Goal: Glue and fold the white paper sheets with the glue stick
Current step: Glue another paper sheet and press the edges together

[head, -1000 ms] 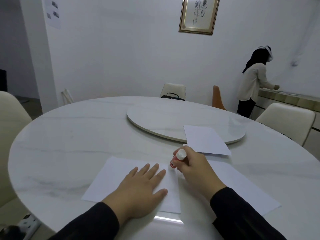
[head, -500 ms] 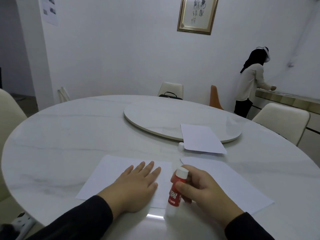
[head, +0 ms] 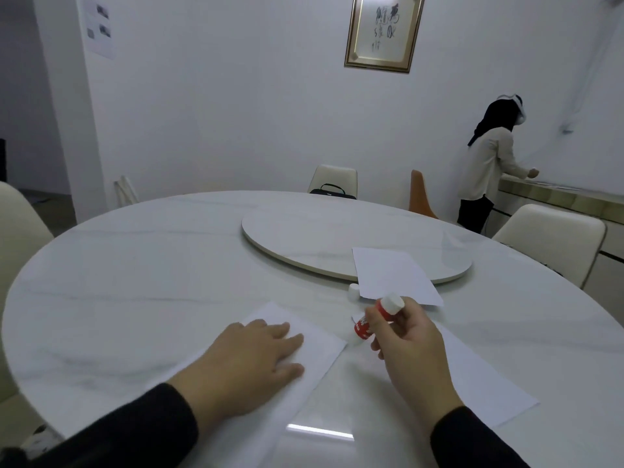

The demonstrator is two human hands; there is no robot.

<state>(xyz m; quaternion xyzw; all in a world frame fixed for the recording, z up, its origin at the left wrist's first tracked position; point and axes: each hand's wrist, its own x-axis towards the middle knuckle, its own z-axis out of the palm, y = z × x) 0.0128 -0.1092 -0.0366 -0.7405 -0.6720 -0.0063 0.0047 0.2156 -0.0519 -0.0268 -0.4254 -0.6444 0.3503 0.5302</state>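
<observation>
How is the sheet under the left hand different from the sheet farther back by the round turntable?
The near sheet lies flat on the table with the left hand resting on it; the far sheet has nothing on it. The near sheet lies wholly on the tabletop, while the far sheet rests partly on the raised turntable, its near edge hanging over the rim. Beside the near sheet, the right hand holds the glue stick. Both are plain white paper.
</observation>
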